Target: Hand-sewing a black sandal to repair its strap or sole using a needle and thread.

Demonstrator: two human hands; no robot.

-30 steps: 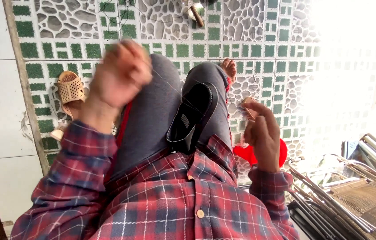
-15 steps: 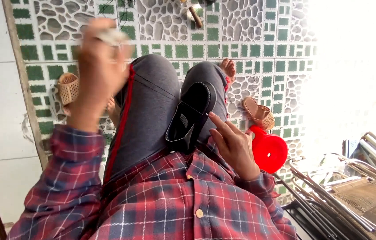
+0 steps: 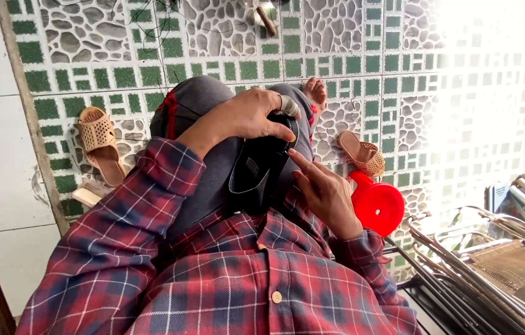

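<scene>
Resting on the lap, a black shoe [image 3: 261,167] lies with its long axis running from the torso toward the knees. Left hand [image 3: 256,115] clamps its far end, fingers curled over the top, a bandaged fingertip [image 3: 290,107] showing. Right hand [image 3: 324,192] is spread, index finger touching the shoe's right side. Red funnel [image 3: 379,206] on tiled floor [image 3: 461,111], right of the knee.

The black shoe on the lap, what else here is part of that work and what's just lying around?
In hand:
- black shoe, resting on the lap
- left hand, gripping the shoe's top with a small pale thing at its fingertips
- right hand, open beside the shoe, forefinger pointing at it

Lying about:
- tan sandals and on the floor
- red plastic vessel
- metal folding chairs
</scene>
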